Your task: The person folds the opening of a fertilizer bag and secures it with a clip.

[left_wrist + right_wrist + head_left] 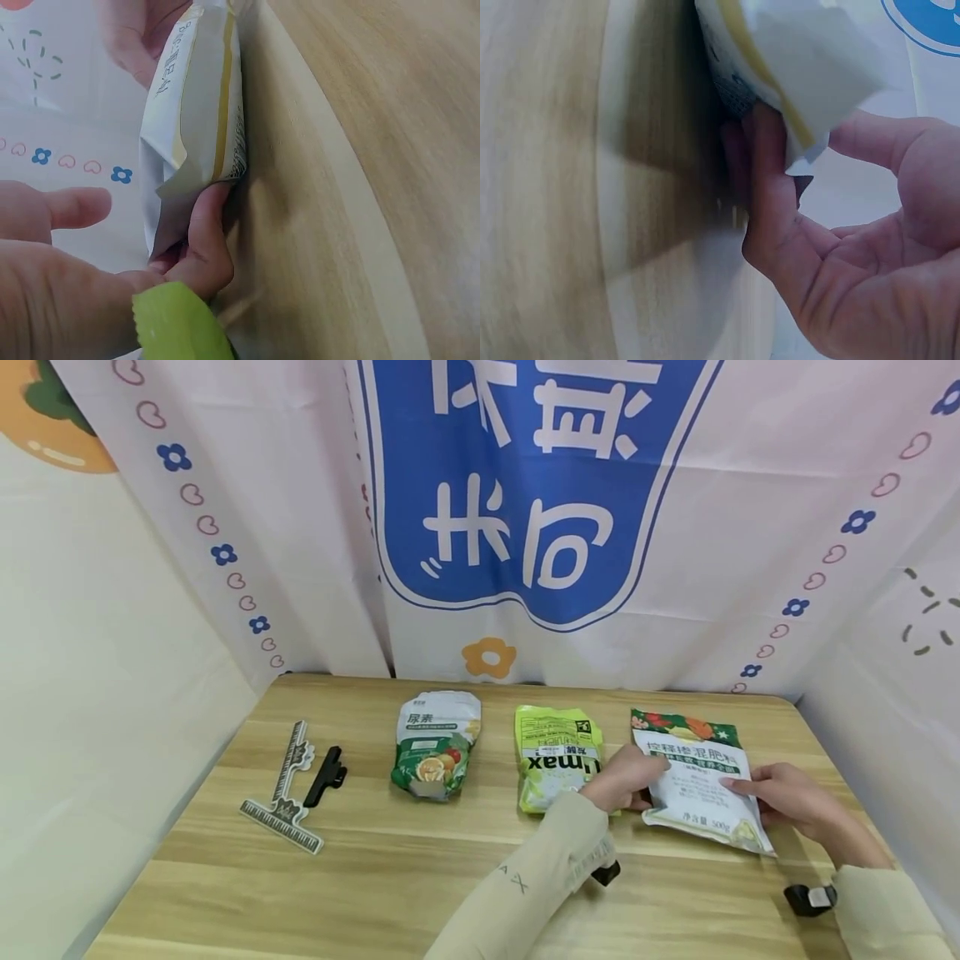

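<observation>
A white fertilizer bag [697, 806] with a green and red printed top lies at the right of the table, between both hands. My left hand [624, 777] grips its left edge, with fingers tucked under the bag in the left wrist view. On the opposite edge, my right hand [798, 802] pinches the bag, thumb on top and fingers beneath. The right wrist view has that bag's corner [810, 67] between thumb and fingers. A lime-green bag [553, 752] lies just left of my left hand, partly covered by it.
Farther left lies a white and green bag [437, 743] with fruit printed on it. Two clips with piano-key print [281, 825] and a black clip [325, 778] rest at the table's left. A printed curtain [300, 485] hangs behind the wooden table [360, 877].
</observation>
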### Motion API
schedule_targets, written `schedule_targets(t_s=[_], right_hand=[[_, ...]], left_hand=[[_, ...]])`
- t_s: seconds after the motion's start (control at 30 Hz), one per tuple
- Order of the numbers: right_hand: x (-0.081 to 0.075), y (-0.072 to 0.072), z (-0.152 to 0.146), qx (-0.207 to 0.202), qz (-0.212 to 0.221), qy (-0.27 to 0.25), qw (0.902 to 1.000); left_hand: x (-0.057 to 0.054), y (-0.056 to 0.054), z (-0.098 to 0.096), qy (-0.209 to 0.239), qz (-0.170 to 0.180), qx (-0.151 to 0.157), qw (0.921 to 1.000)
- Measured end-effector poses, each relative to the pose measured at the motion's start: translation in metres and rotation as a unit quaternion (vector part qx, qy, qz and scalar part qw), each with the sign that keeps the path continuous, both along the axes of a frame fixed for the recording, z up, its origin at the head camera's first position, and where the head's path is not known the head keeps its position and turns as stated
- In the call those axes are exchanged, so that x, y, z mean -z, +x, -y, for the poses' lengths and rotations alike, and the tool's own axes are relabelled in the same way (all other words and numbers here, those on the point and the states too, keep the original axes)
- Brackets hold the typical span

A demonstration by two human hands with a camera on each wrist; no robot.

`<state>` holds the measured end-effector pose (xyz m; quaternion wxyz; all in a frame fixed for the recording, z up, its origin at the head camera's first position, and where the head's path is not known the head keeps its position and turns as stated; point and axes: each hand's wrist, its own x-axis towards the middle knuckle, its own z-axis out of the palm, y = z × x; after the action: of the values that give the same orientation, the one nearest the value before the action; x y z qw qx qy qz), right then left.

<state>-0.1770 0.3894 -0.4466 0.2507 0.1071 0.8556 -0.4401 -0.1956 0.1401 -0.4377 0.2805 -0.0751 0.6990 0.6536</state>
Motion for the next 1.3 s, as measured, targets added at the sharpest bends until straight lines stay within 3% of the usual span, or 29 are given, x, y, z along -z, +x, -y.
schedule_targets(t_s=[0.27,0.43,0.63,0.83,0.93,1.17,1.23,1.3], right_hand=[[0.000,0.001,0.003,0.010,0.003,-0.001,0.9999],[-0.003,0.003,0.005,0.008,-0.004,-0.012,0.9999],[-0.006,0.006,0.007,0.018,-0.011,-0.027,0.9994],[-0.010,0.008,0.014,0.027,-0.033,0.002,0.9991],[-0.013,0.010,0.018,0.030,-0.038,0.008,0.9988],[-0.021,0.010,0.021,0.021,-0.056,-0.011,0.9981],[-0.023,0.011,0.020,0.021,-0.058,-0.023,0.9978],[-0.025,0.013,0.021,0.020,-0.061,-0.034,0.9973]], left_hand=[[-0.002,0.002,-0.003,-0.011,-0.001,-0.006,0.9999],[-0.003,0.003,-0.002,-0.053,-0.009,0.002,0.9985],[-0.002,0.002,0.006,0.023,-0.031,0.031,0.9988],[-0.003,0.002,0.006,-0.051,-0.040,0.017,0.9978],[-0.003,0.003,0.009,-0.053,-0.054,0.021,0.9969],[-0.014,0.006,0.020,-0.022,-0.078,0.025,0.9964],[-0.018,0.006,0.021,-0.047,-0.095,0.031,0.9939],[-0.022,0.006,0.023,-0.044,-0.106,0.036,0.9927]])
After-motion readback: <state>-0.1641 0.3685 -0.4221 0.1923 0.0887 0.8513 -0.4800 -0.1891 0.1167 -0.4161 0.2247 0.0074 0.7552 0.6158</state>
